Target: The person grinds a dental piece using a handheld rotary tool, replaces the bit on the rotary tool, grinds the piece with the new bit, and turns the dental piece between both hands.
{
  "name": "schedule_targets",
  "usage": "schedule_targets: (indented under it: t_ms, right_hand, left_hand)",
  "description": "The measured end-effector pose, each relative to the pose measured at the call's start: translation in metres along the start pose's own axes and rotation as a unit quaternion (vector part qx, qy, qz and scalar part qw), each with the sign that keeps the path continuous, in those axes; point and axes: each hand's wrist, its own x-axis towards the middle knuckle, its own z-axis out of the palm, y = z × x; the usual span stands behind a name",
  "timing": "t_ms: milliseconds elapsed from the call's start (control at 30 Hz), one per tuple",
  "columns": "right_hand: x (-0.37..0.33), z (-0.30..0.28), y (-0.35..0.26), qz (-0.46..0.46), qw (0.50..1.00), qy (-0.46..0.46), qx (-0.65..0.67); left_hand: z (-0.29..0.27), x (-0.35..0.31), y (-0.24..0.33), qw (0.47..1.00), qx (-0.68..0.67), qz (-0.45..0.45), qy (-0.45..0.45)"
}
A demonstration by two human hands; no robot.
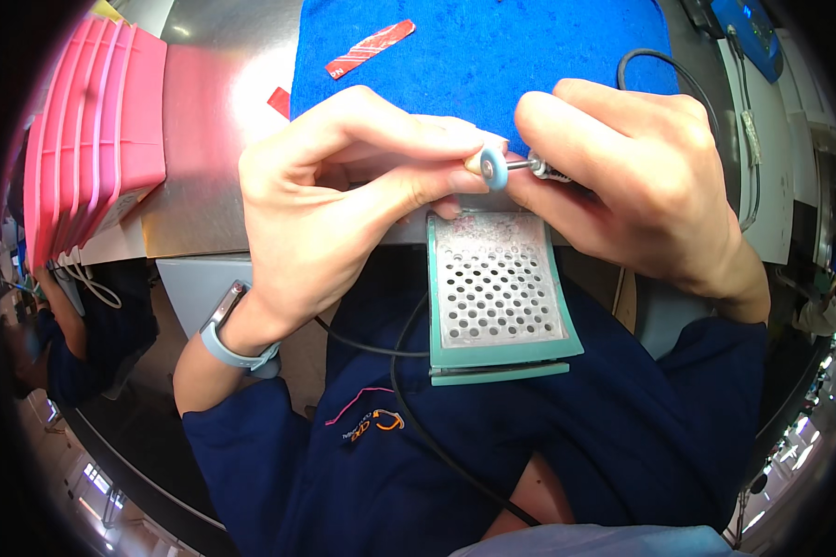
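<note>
A: Going straight to the centre of the frame! Looking at 2 bare hands, close together, above a grate (503, 290).

B: And the right hand (636, 176)?

A: Clenched round a slim tool (548, 171), right of centre, with 1 thin shaft (520, 164) reaching left to a blue wheel (495, 168).

B: And the left hand (288, 204)?

A: Pinching thumb and fingertips close, just left of the wheel. Impossible to tell from here whether gripping anything.

B: Judging the handling, then?

A: Probably light, with a stiff shaft; smooth metal, so maybe slippery. At the wheel, perhaps slightly springy, and likelier to chip or wear.

B: Best place to take hold?

A: By the body, behind the shaft, well away from the wheel's rim.

B: And round about?

A: At top centre, a blue towel (567, 37) with a red strip (370, 50) on it. Upper left, pink bins (102, 139). Lower centre, a black cable (474, 483) across a dark shirt (622, 446).
</note>
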Motion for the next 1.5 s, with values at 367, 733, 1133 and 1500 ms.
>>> schedule_targets:
  t_ms: [367, 733, 1133, 1500]
  right_hand:
    - [0.002, -0.004, 0.002, -0.002, 1.0, -0.005, 0.002]
    - [0.002, -0.004, 0.002, 0.0, 1.0, -0.011, 0.027]
    - [-0.001, -0.002, -0.003, 0.007, 0.999, -0.04, 0.013]
    - [0.009, -0.008, 0.0, 0.008, 0.999, -0.012, 0.029]
  left_hand:
    - [-0.003, 0.001, -0.004, 1.0, -0.01, 0.023, -0.016]
    - [-0.001, 0.001, -0.004, 0.999, -0.028, 0.012, -0.017]
    - [-0.002, 0.001, -0.003, 1.0, -0.017, 0.009, -0.022]
    - [-0.002, 0.001, -0.002, 1.0, -0.007, 0.013, -0.014]
